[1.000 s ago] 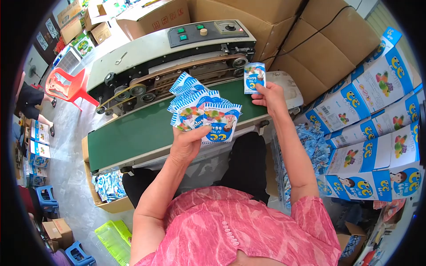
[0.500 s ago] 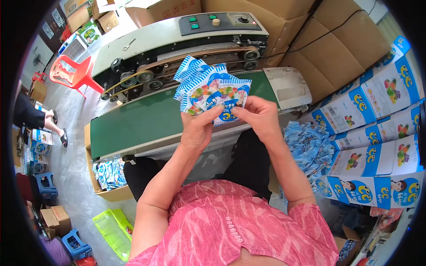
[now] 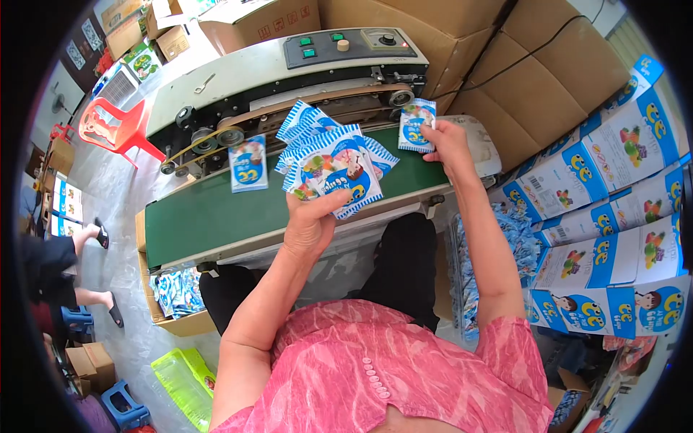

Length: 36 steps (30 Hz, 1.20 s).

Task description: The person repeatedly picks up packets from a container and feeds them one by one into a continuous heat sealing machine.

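Head: fanned packets point(image 3: 325, 160) pinched in left grip point(image 3: 310, 220)

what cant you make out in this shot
- Head view: how many fanned packets the left hand holds; they overlap.
- Head view: whether the single packet in the right hand touches the green belt; seen from above.
- Head view: the dial markings; too small.
- Head view: the bystander's head; lost at the dark lens edge.
- Head view: the cardboard box's far part; under the belt.
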Each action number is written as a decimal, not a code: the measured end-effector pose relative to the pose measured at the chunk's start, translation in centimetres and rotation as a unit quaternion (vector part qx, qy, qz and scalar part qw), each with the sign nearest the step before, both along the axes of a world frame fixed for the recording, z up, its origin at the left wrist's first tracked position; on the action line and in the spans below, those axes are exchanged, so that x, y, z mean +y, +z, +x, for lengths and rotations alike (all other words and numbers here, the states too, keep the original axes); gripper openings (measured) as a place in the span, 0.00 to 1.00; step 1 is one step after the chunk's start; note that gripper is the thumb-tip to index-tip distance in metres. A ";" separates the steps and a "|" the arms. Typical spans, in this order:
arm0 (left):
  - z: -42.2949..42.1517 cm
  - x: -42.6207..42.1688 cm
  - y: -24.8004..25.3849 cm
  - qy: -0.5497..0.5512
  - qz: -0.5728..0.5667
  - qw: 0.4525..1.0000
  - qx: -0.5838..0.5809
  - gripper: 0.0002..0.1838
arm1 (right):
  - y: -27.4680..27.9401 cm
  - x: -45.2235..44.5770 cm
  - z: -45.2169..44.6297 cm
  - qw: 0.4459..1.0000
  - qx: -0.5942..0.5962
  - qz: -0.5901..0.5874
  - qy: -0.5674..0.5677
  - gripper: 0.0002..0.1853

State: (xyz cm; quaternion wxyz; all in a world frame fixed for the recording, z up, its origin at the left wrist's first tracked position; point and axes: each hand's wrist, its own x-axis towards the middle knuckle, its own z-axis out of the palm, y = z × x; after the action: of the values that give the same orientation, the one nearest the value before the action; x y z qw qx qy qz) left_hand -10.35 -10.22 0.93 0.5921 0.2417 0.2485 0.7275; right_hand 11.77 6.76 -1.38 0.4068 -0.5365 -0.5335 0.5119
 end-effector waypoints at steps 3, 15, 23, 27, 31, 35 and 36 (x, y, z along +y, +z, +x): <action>-0.3 -0.2 -0.2 -0.018 -0.004 1.000 -0.003 0.35 | -0.5 0.6 -0.9 0.996 -0.077 0.031 0.010 0.11; 0.4 -0.8 -1.4 -0.172 0.018 0.984 0.035 0.40 | 6.1 -9.2 -3.6 0.973 0.054 0.049 0.221 0.12; 0.6 -1.2 -2.5 -0.198 -0.010 0.979 0.042 0.39 | 3.2 -6.9 0.4 0.992 0.068 0.014 0.101 0.11; 0.4 -1.5 -2.0 -0.152 -0.026 0.988 0.013 0.38 | 0.7 -2.5 2.6 0.995 0.093 -0.047 0.004 0.11; -0.1 -1.4 -2.3 -0.134 -0.028 0.991 0.002 0.37 | -0.5 0.2 1.0 0.994 0.080 -0.071 0.016 0.12; -0.5 -1.5 -2.6 -0.132 -0.021 0.991 -0.002 0.37 | 0.0 -0.4 -1.0 0.999 0.008 -0.027 0.038 0.13; -0.8 -1.5 -2.6 -0.132 -0.013 0.991 -0.002 0.37 | 0.6 -0.6 -1.6 0.999 -0.023 -0.004 0.047 0.13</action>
State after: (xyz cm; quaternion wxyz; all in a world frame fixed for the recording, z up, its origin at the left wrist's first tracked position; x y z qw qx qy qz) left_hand -11.11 -11.74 -1.65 0.6862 0.2635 0.2225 0.6405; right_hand 10.22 6.12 -0.82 0.3679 -0.5240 -0.5656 0.5197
